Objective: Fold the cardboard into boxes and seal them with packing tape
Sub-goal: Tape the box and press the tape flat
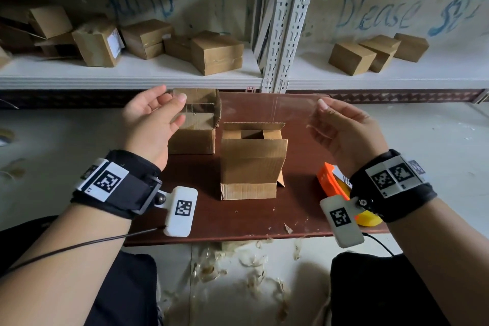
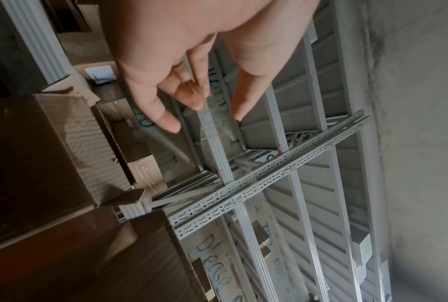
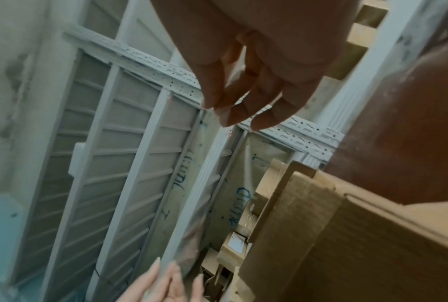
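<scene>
So over on the left, the left hand [image 1: 152, 116] is up above the bench [image 1: 254, 217], fingers [image 1: 180, 99] pinching one end of a clear strip of packing tape [image 1: 251, 106]. Right behind that hand there's a cardboard box [image 1: 193, 140] sitting with its top flaps open. The tape runs stretched out in the air across to the right, and it's see-through enough that you mostly catch it by the glare. Under the middle of it sits the other box [image 1: 252, 164], flaps standing up, one flap splayed out at the bottom front. Then the right hand [image 1: 346, 132] has the other end of the tape, fingers [image 1: 322, 104] curled narrow around it, thumb and fingertips pinching. Just below that wrist, an orange and yellow tape dispenser [image 1: 334, 182] lies on the bench. Shelves [image 1: 132, 79] behind hold finished boxes.
</scene>
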